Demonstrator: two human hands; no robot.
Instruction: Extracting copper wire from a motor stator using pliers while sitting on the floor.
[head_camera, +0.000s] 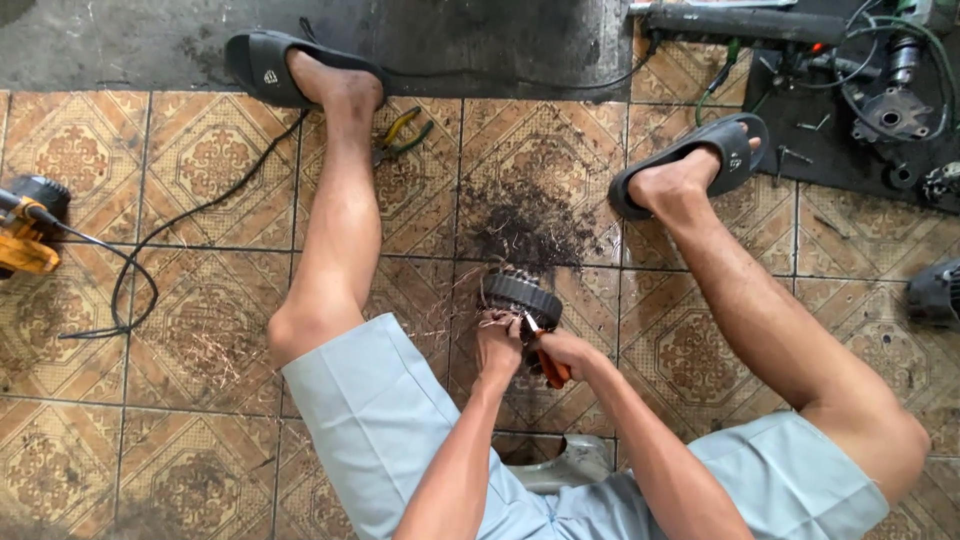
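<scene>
I sit on a low stool with my legs spread over a patterned tile floor. Between my knees a dark, ribbed motor stator (522, 294) rests on the tiles. My left hand (497, 345) grips its near edge, where thin copper wire strands stick out. My right hand (560, 352) holds an orange-handled cutter (545, 362) with its jaws against the stator. A pile of dark debris and cut wire bits (525, 228) lies just beyond the stator.
Yellow-and-green pliers (400, 135) lie near my left foot. A black cable (150, 260) loops across the left tiles to a yellow power tool (25, 235). Motor parts and tools (885, 100) crowd a dark mat at top right. A dark object (935, 295) sits at the right edge.
</scene>
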